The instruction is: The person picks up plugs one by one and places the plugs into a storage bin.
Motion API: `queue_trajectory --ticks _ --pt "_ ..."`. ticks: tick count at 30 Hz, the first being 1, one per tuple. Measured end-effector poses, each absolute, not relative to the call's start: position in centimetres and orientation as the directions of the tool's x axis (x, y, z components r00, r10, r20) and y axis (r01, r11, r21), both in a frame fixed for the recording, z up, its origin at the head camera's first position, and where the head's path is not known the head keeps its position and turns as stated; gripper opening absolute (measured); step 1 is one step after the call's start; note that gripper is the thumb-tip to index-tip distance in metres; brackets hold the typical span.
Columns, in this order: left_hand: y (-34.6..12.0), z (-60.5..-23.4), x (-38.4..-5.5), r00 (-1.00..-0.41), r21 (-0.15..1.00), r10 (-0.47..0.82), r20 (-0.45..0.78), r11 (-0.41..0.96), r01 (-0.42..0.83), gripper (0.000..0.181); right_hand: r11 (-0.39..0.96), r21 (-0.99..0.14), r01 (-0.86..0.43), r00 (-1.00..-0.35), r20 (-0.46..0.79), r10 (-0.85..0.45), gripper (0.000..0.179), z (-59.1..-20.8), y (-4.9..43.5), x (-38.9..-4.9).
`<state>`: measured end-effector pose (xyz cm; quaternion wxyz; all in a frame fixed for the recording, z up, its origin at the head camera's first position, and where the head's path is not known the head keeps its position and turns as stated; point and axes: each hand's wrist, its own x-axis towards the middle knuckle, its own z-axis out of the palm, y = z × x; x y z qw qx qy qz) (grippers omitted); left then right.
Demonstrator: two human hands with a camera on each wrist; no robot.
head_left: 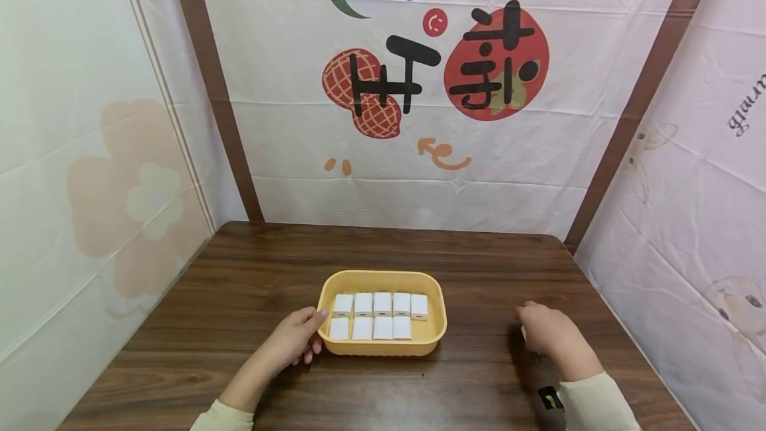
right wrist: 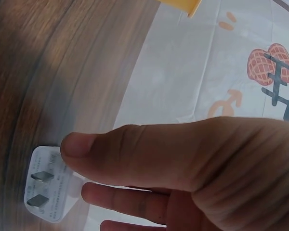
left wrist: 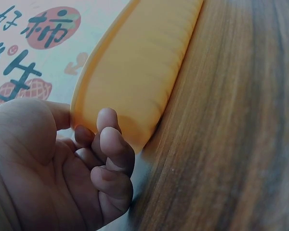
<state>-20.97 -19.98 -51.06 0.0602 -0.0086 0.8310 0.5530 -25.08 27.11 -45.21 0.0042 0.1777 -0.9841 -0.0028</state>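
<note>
A yellow plastic basket (head_left: 383,349) stands mid-table, with several white charger plugs (head_left: 382,304) lined up in two rows inside it. At its left end my left hand (head_left: 294,336) grips the rim, thumb over the edge and fingertips curled against the outer wall (left wrist: 135,62). Off to the right of the basket, my right hand (head_left: 552,330) pinches one more white charger plug (right wrist: 44,185) between thumb and fingers, low over the tabletop. Its two metal prongs face the right wrist camera; in the head view the hand hides most of it.
The dark wood table (head_left: 383,245) ends against a printed cloth backdrop (head_left: 287,145), with cloth walls on both sides. Beside the right sleeve (head_left: 598,401) lies a small black tag (head_left: 550,398). The basket's front row stops short of its right end.
</note>
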Motion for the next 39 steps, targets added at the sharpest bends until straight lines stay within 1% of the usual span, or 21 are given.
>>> queue_trajectory --ticks 10,17,23,28,32,39 --pt "-20.0 -51.1 -21.0 -0.992 0.920 0.061 -0.111 0.384 -0.079 0.043 0.933 0.026 -0.360 -0.932 0.039 -0.361 0.019 -46.0 27.7 -25.1" --pt "-20.1 -51.0 -21.0 -0.992 0.920 0.054 -0.115 0.381 -0.086 0.040 0.933 0.044 -0.357 -0.932 0.056 -0.359 0.021 -46.3 28.2 -25.3" --pt "-20.1 -51.2 -21.0 -0.991 0.925 0.065 -0.118 0.370 -0.086 0.040 0.930 0.042 -0.364 -0.929 0.059 -0.366 0.016 -46.3 28.3 -25.4" --pt "-20.1 -51.4 -21.1 -0.991 0.928 0.067 -0.120 0.363 -0.088 0.041 0.925 0.026 -0.379 -0.924 0.044 -0.379 0.021 -46.3 28.6 -25.6" --pt "-20.1 -51.4 -21.1 -0.991 0.927 0.064 -0.115 0.367 -0.084 0.041 0.934 -0.016 -0.357 -0.934 0.023 -0.357 0.026 -46.3 29.1 -25.8" --pt "-20.0 -51.2 -21.1 -0.991 0.924 0.067 -0.112 0.373 -0.080 0.042 0.933 -0.045 -0.356 -0.934 0.023 -0.355 0.024 -46.2 29.7 -26.0"
